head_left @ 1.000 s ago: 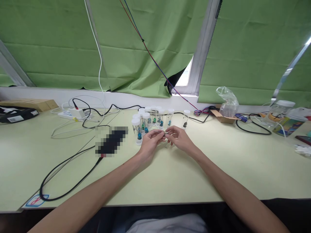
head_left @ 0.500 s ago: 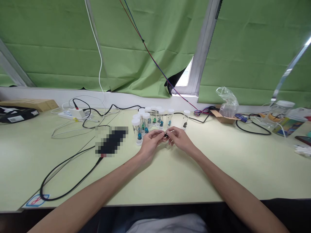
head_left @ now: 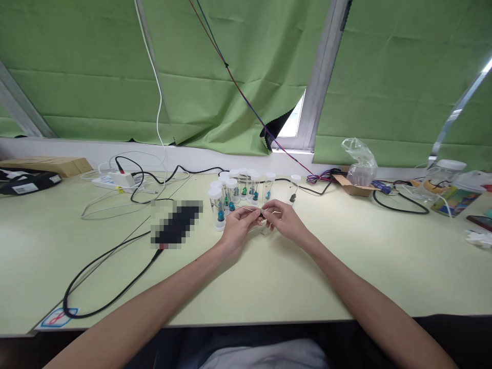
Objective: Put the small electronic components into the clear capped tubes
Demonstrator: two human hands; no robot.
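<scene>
Close together above the table, my left hand [head_left: 241, 223] and my right hand [head_left: 282, 218] both pinch a small needle with a black hub [head_left: 262, 214]. Its thin metal shaft points left over my left fingers. My fingertips cover most of the hub. Something clear [head_left: 265, 231] shows below my hands, too small to make out. Just behind my left hand stand several clear capped tubes [head_left: 218, 205], holding thin needles with blue or green hubs. Apart from the group, a capped tube [head_left: 294, 187] with a dark-hubbed needle stands behind my right hand.
At left lie a blurred-out black device [head_left: 177, 224] with a cable and a white power strip [head_left: 122, 179]. A cardboard box [head_left: 355, 185] with a plastic bag is at the back right, near a clear jar [head_left: 442, 179]. Green curtains [head_left: 238, 77] hang behind the table.
My right fingers have shifted slightly around the black hub, and less of it shows now. Both hands otherwise stay in place, and the tubes have not moved.
</scene>
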